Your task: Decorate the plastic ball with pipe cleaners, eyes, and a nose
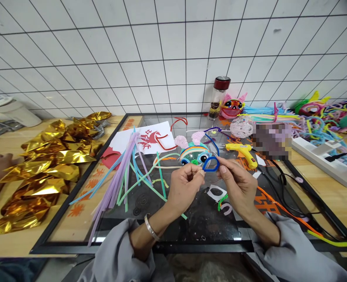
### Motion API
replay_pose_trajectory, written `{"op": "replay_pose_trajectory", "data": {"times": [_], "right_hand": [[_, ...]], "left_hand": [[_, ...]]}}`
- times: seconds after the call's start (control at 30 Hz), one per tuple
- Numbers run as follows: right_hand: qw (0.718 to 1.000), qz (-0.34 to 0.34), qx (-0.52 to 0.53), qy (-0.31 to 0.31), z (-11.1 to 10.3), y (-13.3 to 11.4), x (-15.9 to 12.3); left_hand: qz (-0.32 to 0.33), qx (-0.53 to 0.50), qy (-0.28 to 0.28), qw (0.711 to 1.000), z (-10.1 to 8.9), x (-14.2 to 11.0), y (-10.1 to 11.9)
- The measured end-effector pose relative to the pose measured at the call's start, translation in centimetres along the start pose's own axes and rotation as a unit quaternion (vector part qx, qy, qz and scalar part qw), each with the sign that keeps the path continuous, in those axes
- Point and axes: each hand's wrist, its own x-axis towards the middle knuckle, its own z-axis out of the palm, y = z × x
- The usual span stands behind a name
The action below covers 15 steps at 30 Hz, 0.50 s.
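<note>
In the head view, the left hand (185, 186) and the right hand (240, 190) are close to each other above a dark glass panel (191, 233), which lies on the wooden counter (311, 166). The blue loop (212, 170) is between the two hands, in front of the colourful animal face (192, 157) with big eyes and pink ears. The grip of the left hand is nearly closed: thumb and forefinger pinch the left end of the loop, and the other fingers are curled inward. The grip of the right hand is also narrow, with thumb and fingertips holding the right side of the loop. Below the loop lies a white cutout (220, 188), and beyond the right hand is a yellow glue gun (242, 150). To the left of the left hand, a bundle of purple sticks (114, 186) spreads over the panel, partly on the white paper (126, 137).
</note>
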Motion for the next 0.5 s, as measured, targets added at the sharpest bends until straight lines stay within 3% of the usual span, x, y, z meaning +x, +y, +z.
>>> {"op": "replay_pose_trajectory", "data": {"times": [0.13,0.33,0.5], "right_hand": [[1.000,0.011,-0.004,0.005,0.11,-0.08,0.03],[0.991,0.097,0.085,0.033,0.31,0.37,-0.20],[0.972,0.170,0.156,-0.044,0.69,0.20,0.10]], "left_hand": [[-0.003,-0.001,-0.004,1.000,0.08,-0.02,0.17],[-0.004,-0.029,0.005,1.000,0.00,0.07,-0.02],[-0.017,-0.056,-0.020,0.998,0.00,-0.03,-0.16]]}}
